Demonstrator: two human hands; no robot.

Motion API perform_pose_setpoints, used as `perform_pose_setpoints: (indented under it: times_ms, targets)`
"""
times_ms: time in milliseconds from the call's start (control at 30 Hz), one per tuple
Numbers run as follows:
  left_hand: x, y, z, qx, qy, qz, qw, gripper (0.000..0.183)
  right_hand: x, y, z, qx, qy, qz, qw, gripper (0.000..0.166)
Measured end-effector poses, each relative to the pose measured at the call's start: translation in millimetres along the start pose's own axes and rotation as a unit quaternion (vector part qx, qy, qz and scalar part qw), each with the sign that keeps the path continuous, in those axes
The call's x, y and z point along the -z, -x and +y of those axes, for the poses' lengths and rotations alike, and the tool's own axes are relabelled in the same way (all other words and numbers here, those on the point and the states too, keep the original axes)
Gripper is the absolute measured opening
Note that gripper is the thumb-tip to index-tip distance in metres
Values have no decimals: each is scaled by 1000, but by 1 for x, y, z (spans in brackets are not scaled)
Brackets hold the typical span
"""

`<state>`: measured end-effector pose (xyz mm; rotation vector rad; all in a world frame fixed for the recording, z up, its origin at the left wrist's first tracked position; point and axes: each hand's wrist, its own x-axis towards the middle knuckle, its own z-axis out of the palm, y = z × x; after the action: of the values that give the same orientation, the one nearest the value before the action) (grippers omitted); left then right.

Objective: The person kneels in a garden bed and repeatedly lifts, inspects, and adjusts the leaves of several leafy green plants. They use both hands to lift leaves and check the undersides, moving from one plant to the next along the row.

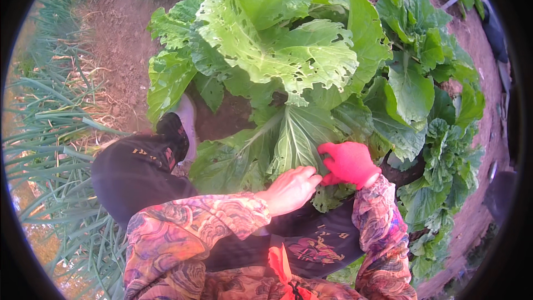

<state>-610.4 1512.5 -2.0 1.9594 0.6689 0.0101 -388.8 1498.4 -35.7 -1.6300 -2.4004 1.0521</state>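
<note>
A large leafy green plant (275, 50), its leaves riddled with holes, stands before me. One of its lower leaves (297, 141), pale-veined, spreads down towards my lap. At that leaf's lower right edge, my right hand (349, 164) in a pinkish-red glove has its fingers curled around the leaf margin. My bare left hand (291, 191) lies over the leaf's lower end, fingers bent, the tips meeting the gloved fingers. Whether the left fingertips pinch the leaf is hidden. A ragged leaf piece (331, 198) shows below both hands.
Onion-like green stalks (62, 133) grow along the left beside bare soil (120, 46). More leafy plants (441, 166) line the right. My bent knee in dark trousers (137, 171) and a shoe (187, 125) are close to the large plant. Dark objects (495, 33) sit at the right rim.
</note>
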Motion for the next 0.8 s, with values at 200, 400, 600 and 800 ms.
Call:
perform_pose_setpoints:
  times_ms: [200,400,600,800]
  targets:
    - [11,0,10,-49,-2,8,999,30,-7,4,7,-85,-35,-2,996,41]
    - [21,6,8,-78,-5,18,997,23,20,-12,-17,-240,-197,-110,944,41]
    - [51,-17,11,-82,-9,152,985,25,21,-8,-19,-57,-119,-69,989,37]
    - [106,-72,25,-37,-106,223,968,69,52,4,-41,34,-343,-117,931,51]
